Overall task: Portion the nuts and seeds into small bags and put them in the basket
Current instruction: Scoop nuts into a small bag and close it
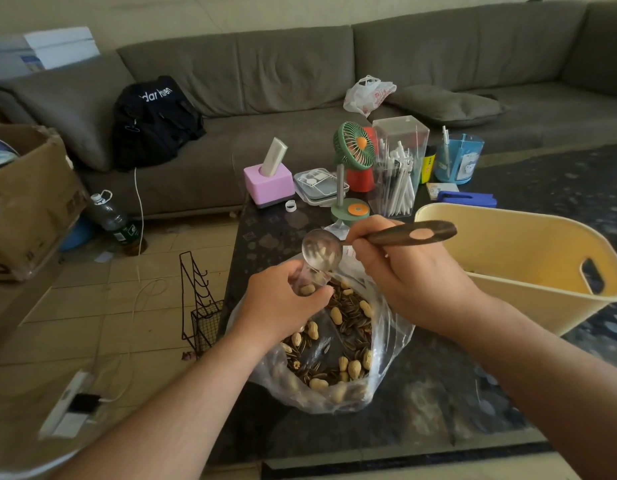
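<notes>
A large clear plastic bag [386, 344] of peanuts and striped seeds [348, 327] sits open on the dark table. My left hand [283, 303] holds a small clear bag [309, 280] above it, a few peanuts inside. My right hand [404, 271] grips the dark wooden handle of a metal scoop [321, 250]. The scoop's bowl is tipped over the small bag's mouth. The yellow basket [508, 299] stands to the right, touching nothing I hold.
Behind the big bag stand a green desk fan [352, 150], a clear box of pens [397, 168], a pink box [269, 183], a blue cup [458, 157] and a blue stapler [468, 199]. A wire rack [199, 306] leans at the table's left edge. A sofa runs along the back.
</notes>
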Motion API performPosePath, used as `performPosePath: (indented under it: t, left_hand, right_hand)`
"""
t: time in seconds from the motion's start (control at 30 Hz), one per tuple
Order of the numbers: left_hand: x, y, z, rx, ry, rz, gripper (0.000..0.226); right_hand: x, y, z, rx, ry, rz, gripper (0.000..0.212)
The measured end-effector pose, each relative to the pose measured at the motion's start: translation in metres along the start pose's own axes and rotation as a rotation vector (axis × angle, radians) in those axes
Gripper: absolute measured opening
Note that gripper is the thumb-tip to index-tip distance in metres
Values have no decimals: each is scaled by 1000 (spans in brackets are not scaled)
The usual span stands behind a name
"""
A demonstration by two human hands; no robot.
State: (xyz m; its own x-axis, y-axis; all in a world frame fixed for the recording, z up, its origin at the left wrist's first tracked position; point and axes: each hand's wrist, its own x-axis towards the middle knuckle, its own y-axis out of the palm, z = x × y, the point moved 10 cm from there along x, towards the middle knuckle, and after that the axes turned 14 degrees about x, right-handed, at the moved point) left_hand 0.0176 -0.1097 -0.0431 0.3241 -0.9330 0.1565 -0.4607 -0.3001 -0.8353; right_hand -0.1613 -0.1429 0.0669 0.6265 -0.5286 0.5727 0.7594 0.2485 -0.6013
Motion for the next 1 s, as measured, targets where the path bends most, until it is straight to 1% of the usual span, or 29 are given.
performPosePath:
  t: [0.1,0.2,0.23,0.3,0.37,0.4,0.43,0.5,0.63,0.8,0.87,0.9,1.0]
  left_hand:
    - [1,0,5,-17,-11,-4,16]
    - [3,-4,10,-16,-22,-17,24]
    - [5,-6,15,-14,-31,-25,26]
    - [8,-9,24,-26,-60,-33,25]
    - [10,-12,30,-38,-82,-43,13]
    - [10,-15,30,-46,-82,-51,5]
    - [10,-17,31,-53,-82,-62,6]
    - [10,-22,33,-90,-90,-97,7]
    - [11,-28,34,-116,-91,-126,3]
    - [11,-28,34,-82,-67,-116,5]
    - [11,-27,37,-104,-78,-120,27]
    - [11,-27,39,-109,-89,-119,30]
    - [11,-32,38,-89,-88,-147,22]
  right_hand:
    - [1,-8,-15,24,86,-66,14]
    - [0,-9,-27,33,215,-67,20]
    - [-1,-7,-32,33,278,-35,21]
    - [-8,5,-46,96,443,81,23]
    - [-20,25,-56,200,596,227,26]
    - [-26,36,-58,232,637,286,27]
    - [-31,45,-60,255,659,325,27]
    - [-36,58,-62,300,677,340,26]
    - [-36,69,-64,389,701,303,22]
    - [-35,85,-55,423,639,254,14]
    - [-36,93,-49,443,603,253,11]
    - [-36,96,-47,431,582,259,11]
    - [-36,98,-45,417,563,262,13]
